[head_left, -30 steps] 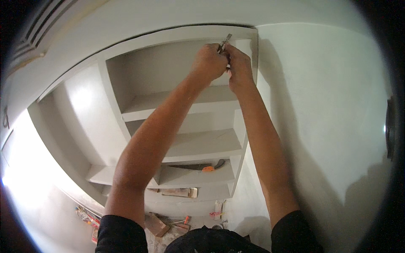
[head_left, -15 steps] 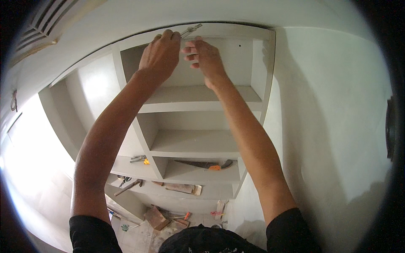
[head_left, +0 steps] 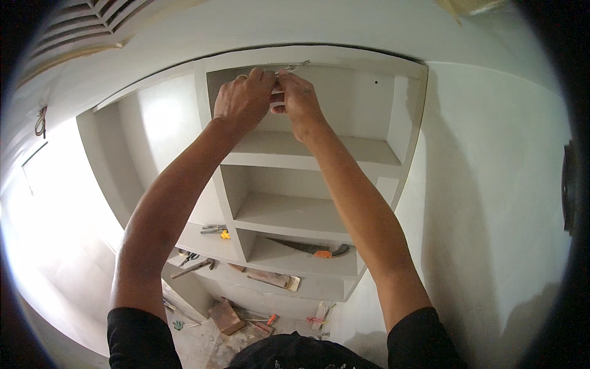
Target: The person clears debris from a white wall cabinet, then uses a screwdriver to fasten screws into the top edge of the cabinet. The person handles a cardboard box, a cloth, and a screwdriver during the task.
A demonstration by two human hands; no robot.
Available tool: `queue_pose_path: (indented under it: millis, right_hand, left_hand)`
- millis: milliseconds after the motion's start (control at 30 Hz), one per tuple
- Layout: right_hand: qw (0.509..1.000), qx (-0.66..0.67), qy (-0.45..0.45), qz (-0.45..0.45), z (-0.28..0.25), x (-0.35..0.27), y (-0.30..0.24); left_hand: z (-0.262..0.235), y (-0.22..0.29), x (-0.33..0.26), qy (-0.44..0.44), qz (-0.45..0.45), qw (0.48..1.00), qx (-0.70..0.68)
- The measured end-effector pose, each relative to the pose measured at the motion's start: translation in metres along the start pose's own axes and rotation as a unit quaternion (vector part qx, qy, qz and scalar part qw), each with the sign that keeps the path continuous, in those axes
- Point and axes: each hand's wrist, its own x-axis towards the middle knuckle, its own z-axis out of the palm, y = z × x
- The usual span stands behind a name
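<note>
Both my arms reach up to the top compartment of a pale built-in shelf unit (head_left: 313, 161). A thin, silvery metal piece (head_left: 298, 65) sticks out past my fingertips toward the upper right, close to the unit's top rail; its exact kind is too small to make out. My left hand (head_left: 244, 98) is closed, its fingers curled round the near end of that piece. Right beside it, my right hand (head_left: 299, 101) pinches at the same piece with thumb and forefinger, the other fingers bent. The fingertips overlap, so the grip itself is partly hidden.
On the lower shelves lie a handsaw (head_left: 319, 250), pliers (head_left: 213, 229), a small yellow item (head_left: 225, 234), a hammer (head_left: 193, 269) and a wood-coloured strip (head_left: 273, 279). A brown board (head_left: 226, 317) and tools lie on the floor. A ceiling vent (head_left: 92, 24) is at upper left, a wall (head_left: 491, 184) at right.
My right hand has come in against my left, its fingers closing at the metal piece. The piece now lies flatter. The whole view has shifted, with the shelf unit lower and further right.
</note>
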Motion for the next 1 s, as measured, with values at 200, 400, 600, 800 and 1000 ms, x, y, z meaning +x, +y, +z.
queue_pose_path:
  millis: [200,400,600,800,1000]
  right_hand:
    - [0.97,-0.107,0.098,-0.195,-0.013,0.037,0.028]
    - [0.95,-0.13,0.153,-0.238,-0.032,0.042,0.009]
    - [0.974,0.018,0.117,-0.191,-0.036,0.04,-0.004]
    - [0.946,-0.073,0.201,-0.245,-0.051,0.063,0.012]
    - [0.947,-0.064,0.213,-0.23,-0.043,0.062,0.001]
  left_hand:
    - [-0.002,0.01,0.026,-0.001,0.015,1.0,0.018]
    - [-0.004,0.027,0.061,0.044,0.086,0.994,0.044]
    - [-0.003,0.036,0.081,0.001,0.087,0.994,0.062]
    - [-0.006,0.048,0.091,-0.001,0.098,0.994,0.057]
    - [-0.014,0.043,0.097,-0.038,0.102,0.993,0.049]
